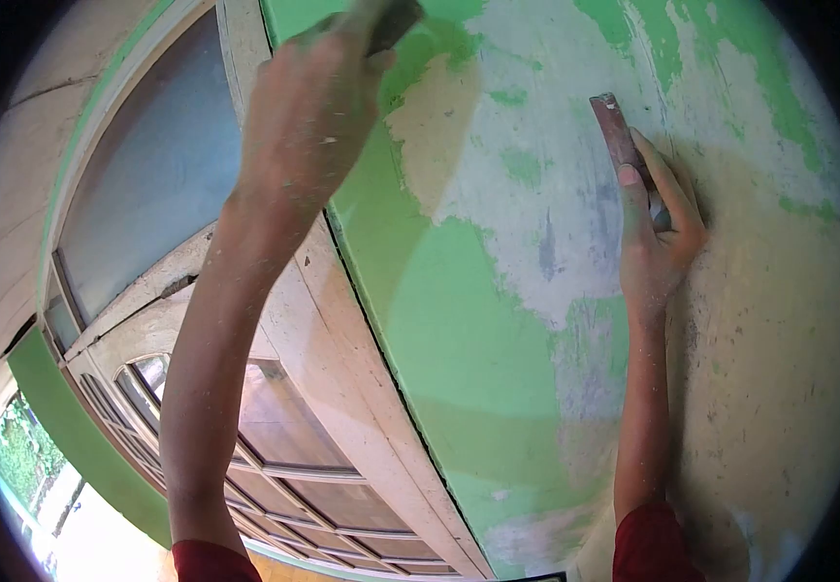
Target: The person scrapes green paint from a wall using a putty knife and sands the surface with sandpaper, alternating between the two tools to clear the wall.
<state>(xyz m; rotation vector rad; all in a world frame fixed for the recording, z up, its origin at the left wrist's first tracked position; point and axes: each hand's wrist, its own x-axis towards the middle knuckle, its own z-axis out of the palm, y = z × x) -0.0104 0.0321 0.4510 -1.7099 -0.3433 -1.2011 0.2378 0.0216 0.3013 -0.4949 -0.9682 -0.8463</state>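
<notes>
The green paint (449,339) on the wall looks smooth and rather matt. Toward 1 o'clock, the whitish patch (527,213) is dull and chalky, with rough, flaked edges. At 2 o'clock, the reddish-brown strip (612,126) has a worn matt face; its material I cannot tell. The door frame (328,330), toward 8 o'clock, looks like painted wood, chipped and scuffed. At 10 o'clock, the pane (148,165) is smooth, cloudy glass. The sleeve (653,543) at 5 o'clock is soft red cloth.

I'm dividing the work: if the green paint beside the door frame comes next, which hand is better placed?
Probably the left hand: it is raised by that green paint near the door frame, gripping a dark object. The right hand holds a flat tool over the pale patch, farther away.
</notes>
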